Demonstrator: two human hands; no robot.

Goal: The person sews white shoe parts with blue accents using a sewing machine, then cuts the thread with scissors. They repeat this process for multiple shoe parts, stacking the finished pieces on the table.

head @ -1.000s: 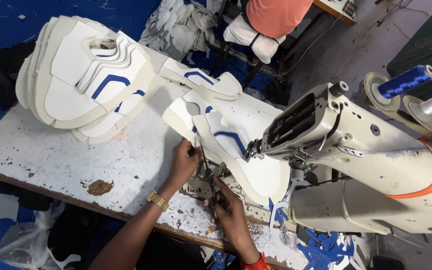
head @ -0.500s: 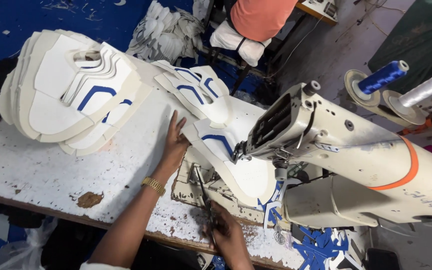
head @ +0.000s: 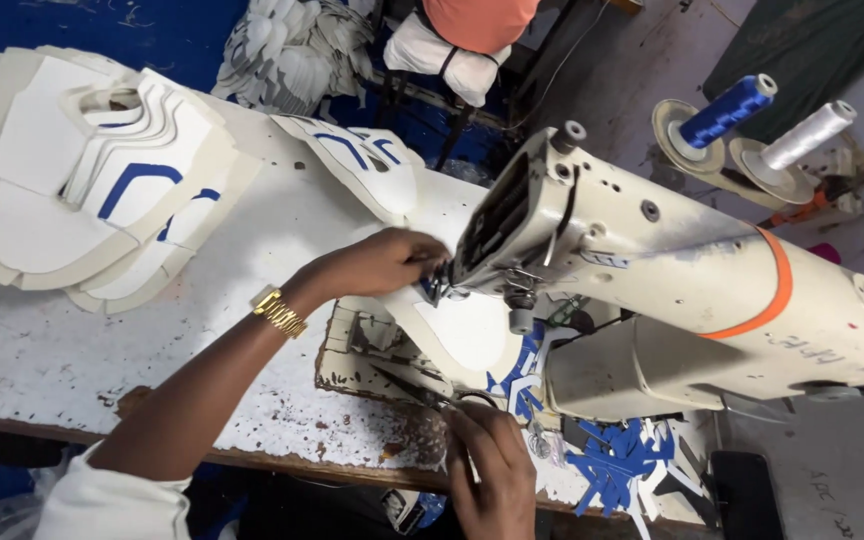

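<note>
My left hand [head: 377, 265], with a gold watch [head: 279, 312] on its wrist, reaches to the needle of the cream sewing machine [head: 672, 275]. Its fingertips are pinched together on a white shoe piece [head: 467, 335] with blue stripes that lies under the machine's head. My right hand [head: 492, 470] is at the table's front edge, with its fingers curled over the handles of the scissors [head: 432, 392]. The scissors lie on the worn white table [head: 252, 240] and their blades point left.
A tall stack of white and blue shoe pieces [head: 82, 185] fills the left of the table, with a smaller pile [head: 357, 160] behind my left hand. A blue thread spool [head: 727, 108] and a white spool [head: 804, 133] stand at the right. Blue scraps [head: 612, 462] lie below the machine. Another person [head: 477, 25] is at the top.
My left hand has moved right, off the flat shoe piece and up to the needle. My right hand has stayed at the front edge by the scissors. The camera view has shifted.
</note>
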